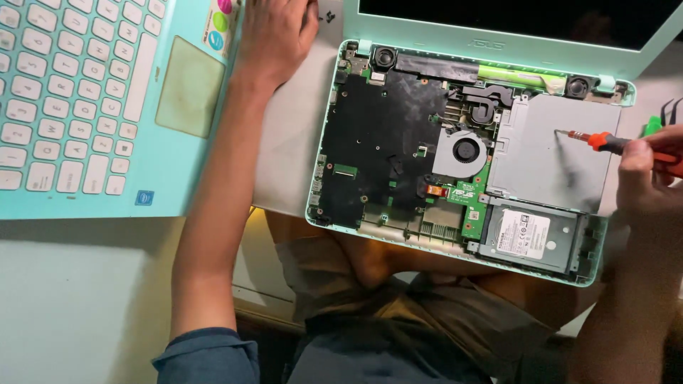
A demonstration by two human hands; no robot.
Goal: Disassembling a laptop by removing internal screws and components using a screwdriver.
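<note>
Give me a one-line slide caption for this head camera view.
Right hand holds an orange-handled screwdriver over an opened mint-green laptop base; left hand rests beside the detached keyboard cover.

Screen cut off at top; keyboard cropped left; screwdriver handle hidden inside right hand.

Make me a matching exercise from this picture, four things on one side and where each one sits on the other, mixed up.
Things:
1. keyboard cover
2. cooling fan
3. hard drive
4. screwdriver

Places:
A. middle of the opened laptop base
B. in the right hand, tip on the grey metal plate
C. far left, beside the left hand
D. lower right corner of the base

Pairs: 1-C, 2-A, 3-D, 4-B
</note>
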